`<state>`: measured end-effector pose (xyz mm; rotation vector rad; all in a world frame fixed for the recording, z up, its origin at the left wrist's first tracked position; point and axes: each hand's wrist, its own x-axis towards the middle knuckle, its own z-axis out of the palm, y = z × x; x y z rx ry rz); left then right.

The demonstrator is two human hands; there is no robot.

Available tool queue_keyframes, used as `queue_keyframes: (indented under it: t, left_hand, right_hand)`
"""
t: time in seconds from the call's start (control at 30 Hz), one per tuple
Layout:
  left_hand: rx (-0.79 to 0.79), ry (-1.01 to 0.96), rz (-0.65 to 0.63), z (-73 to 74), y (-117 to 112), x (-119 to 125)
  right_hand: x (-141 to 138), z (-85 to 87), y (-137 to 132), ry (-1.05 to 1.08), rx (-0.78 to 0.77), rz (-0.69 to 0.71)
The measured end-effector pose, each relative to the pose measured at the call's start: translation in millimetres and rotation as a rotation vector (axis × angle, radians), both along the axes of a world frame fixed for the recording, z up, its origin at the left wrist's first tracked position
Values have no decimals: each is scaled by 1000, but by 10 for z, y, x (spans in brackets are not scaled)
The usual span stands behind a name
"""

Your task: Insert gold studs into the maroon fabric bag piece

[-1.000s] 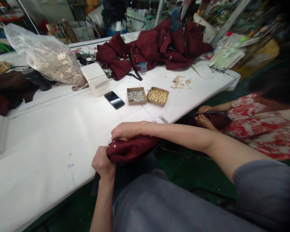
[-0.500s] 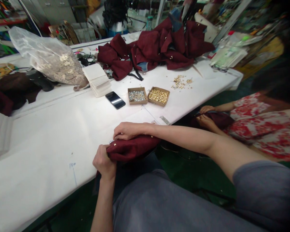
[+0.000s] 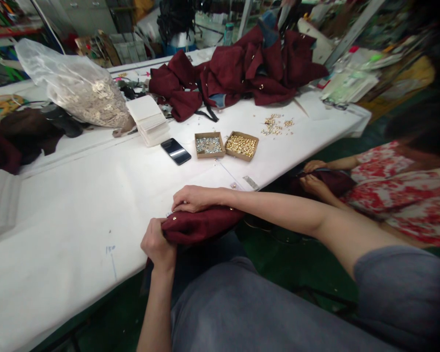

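Observation:
A dark red piece of cloth [image 3: 201, 226] with small gold-coloured metal studs lies bunched over the table's near edge, above my lap. My left hand [image 3: 159, 246] is closed round its left end. My right hand [image 3: 193, 198] presses on its upper edge with curled fingers, gripping the fabric close to one stud; the fingertips are partly hidden. Beyond my hands on the table stand two small cardboard boxes, one holding silvery metal bits [image 3: 209, 145], the other filled with gold-coloured studs [image 3: 241, 145].
A phone [image 3: 175, 151] lies left of the boxes, near a stack of white cards [image 3: 148, 120]. Loose gold studs [image 3: 273, 124] are scattered at right. Behind are a heap of dark red garments [image 3: 227, 73] and a clear plastic bag [image 3: 77, 88]. On the right a co-worker's hands [image 3: 313, 178] hold dark red cloth.
Both hands keep the same hold on the cloth and have barely moved. The view has shifted very slightly.

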<state>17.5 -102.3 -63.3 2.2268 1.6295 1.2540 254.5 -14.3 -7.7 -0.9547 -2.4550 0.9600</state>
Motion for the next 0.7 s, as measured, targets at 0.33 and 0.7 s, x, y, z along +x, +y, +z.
queue_keyframes:
  t: [0.33,0.7]
  left_hand:
    - [4,8,11,7,0,8]
    - [52,36,8,2,-19,25]
  right_hand:
    - [26,54,-9,85,-32,69]
    - [68,25,-21,139,-153,99]
